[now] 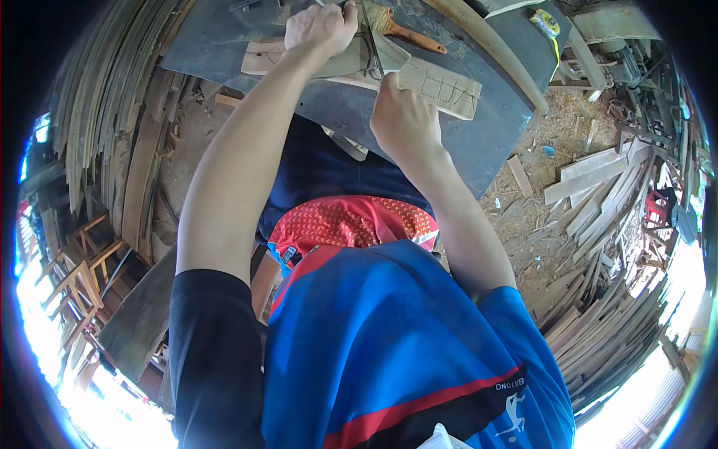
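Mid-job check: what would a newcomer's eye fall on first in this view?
Most likely the bright blue shirt filling the lower middle. Next, the bare arms lead up to the left hand at the top edge and the right hand by a pale, line-marked board on the dark table. The yellow-and-white tape measure then stands out at the table's upper right.
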`<state>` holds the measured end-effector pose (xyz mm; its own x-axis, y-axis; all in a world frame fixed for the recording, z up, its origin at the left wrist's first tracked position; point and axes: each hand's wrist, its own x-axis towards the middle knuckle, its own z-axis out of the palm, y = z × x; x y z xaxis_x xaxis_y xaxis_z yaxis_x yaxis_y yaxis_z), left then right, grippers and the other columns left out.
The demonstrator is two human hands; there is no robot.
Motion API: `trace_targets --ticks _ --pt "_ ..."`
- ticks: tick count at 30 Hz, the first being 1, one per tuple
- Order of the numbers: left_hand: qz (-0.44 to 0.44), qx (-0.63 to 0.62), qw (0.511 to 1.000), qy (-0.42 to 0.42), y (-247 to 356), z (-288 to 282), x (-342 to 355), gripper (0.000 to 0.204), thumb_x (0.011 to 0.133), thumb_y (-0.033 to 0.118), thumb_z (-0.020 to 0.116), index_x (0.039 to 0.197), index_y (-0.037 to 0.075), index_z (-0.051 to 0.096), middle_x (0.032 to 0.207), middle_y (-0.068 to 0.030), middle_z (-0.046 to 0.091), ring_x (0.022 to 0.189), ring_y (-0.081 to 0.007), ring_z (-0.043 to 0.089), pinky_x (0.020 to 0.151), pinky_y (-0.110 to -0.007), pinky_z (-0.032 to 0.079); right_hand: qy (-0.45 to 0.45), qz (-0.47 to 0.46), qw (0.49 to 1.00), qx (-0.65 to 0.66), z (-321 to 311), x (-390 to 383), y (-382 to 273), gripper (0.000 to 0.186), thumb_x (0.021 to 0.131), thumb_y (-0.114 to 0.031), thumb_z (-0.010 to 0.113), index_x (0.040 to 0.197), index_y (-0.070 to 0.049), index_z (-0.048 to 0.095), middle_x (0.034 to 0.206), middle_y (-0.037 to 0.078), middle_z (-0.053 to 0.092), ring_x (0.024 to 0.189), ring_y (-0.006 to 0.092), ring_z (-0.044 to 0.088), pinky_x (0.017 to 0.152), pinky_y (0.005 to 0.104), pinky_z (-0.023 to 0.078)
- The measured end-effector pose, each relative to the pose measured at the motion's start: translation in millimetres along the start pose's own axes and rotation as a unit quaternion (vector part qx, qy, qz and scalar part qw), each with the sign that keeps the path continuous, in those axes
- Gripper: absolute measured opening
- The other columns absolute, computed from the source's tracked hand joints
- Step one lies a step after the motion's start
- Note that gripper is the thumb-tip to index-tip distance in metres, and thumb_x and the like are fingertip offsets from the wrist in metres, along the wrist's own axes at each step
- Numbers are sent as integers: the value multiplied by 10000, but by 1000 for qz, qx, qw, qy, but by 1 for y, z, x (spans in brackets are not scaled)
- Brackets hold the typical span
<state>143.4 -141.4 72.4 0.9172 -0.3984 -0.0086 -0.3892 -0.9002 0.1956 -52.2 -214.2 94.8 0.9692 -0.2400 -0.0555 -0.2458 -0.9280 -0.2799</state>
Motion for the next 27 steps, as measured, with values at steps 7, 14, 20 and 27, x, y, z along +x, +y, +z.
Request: trace_targets --ticks 7,14,20,27 --pt "45 -9 999 25 2 2 3 652 1052 472 361 870 -16 754 876 -255 722 885 -417 706 847 -517 545 2 0 1000 31 -5 13 -1 142 884 -89 568 936 43 581 714 223 707 667 372 740 600 434 608" --pt "196 48 979 -18 -20 16 21 495 1035 361 367 1078 9 712 1011 -243 719 965 -401 694 863 -529 540 -27 25 998 42 -4 15 -2 136 893 -74 543 949 48 565 730 236 707 696 384 744 616 458 607" --pt "83 30 996 14 -7 4 14 487 1023 328 380 994 -19 721 1036 -254 720 991 -406 692 899 -526 538 -19 22 999 15 -6 24 8 166 903 -85 533 996 48 565 732 237 707 699 387 741 613 473 601" --pt "31 26 999 8 -5 0 12 506 1023 358 410 957 -32 725 1033 -265 721 994 -418 690 922 -515 535 -70 17 997 10 -32 1 8 168 887 -81 571 998 46 572 755 227 709 706 382 740 607 444 603"
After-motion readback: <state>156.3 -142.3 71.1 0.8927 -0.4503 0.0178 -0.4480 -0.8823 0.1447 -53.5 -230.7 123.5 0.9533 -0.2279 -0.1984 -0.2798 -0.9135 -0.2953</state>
